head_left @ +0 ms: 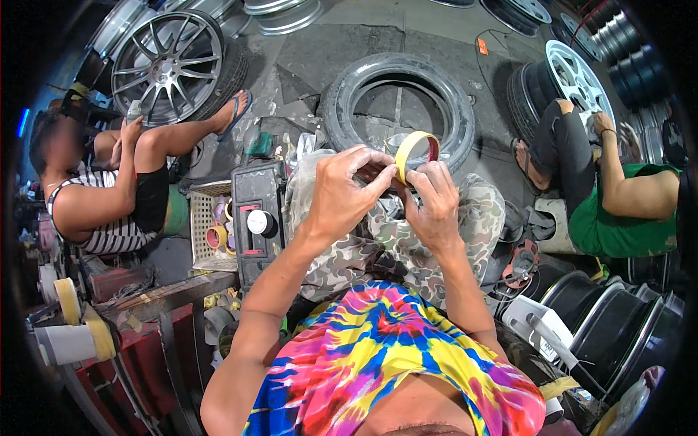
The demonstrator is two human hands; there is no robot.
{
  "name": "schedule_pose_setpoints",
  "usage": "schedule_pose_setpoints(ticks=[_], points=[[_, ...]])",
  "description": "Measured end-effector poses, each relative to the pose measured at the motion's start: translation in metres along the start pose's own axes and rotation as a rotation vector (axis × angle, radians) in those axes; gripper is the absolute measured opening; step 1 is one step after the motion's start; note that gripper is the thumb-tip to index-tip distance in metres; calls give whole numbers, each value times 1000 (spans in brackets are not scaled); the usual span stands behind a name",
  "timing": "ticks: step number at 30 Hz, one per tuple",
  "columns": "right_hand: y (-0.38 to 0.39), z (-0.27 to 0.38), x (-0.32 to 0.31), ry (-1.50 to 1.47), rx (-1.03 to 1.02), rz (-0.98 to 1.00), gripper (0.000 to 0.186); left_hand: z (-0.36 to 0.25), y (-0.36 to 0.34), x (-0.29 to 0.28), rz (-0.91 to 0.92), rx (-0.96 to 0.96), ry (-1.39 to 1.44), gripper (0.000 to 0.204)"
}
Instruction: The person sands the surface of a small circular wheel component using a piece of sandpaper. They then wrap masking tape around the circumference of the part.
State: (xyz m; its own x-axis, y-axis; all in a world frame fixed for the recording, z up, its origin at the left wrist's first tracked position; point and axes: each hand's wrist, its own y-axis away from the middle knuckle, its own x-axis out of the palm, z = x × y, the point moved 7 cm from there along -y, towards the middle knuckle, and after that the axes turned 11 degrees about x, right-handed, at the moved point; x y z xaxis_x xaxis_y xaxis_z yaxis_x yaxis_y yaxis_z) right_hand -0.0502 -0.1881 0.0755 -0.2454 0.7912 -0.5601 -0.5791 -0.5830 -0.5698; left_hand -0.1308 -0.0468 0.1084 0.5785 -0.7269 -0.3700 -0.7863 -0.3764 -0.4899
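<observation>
A roll of yellow masking tape (416, 147) with a red inner core is held up in front of my knees. My right hand (434, 207) grips its lower edge, fingers curled round it. Thumb and fingertips of my left hand (347, 190) are pinched together at the roll's left side; whether they hold the tape's loose end is too small to tell. Just beyond my hands a black tyre (342, 102) lies flat on the floor.
To my left stand a dark toolbox (251, 182) with a white-lidded container (259, 221) on it and a basket (211, 263) of tape rolls. Co-workers sit on both sides, by a grey wheel (166, 69) and a white wheel (578, 76). Black rims (618, 320) crowd the lower right.
</observation>
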Motion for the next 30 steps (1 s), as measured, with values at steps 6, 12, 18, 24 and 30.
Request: schedule_pose_setpoints(ticks=[6,12,18,24,30], points=[[1,-2,1,3,-1,10,34,-3,-2,2,50,230,-115,14],[1,-1,0,-37,12,19,35,8,0,-5,34,51,-31,11],[3,-2,4,-34,6,23,35,12,3,-3,45,-58,43,9],[6,-2,7,1,-24,45,34,9,4,-3,8,-15,-19,10],[8,2,8,-8,-26,111,36,7,5,2,0,97,-165,20]])
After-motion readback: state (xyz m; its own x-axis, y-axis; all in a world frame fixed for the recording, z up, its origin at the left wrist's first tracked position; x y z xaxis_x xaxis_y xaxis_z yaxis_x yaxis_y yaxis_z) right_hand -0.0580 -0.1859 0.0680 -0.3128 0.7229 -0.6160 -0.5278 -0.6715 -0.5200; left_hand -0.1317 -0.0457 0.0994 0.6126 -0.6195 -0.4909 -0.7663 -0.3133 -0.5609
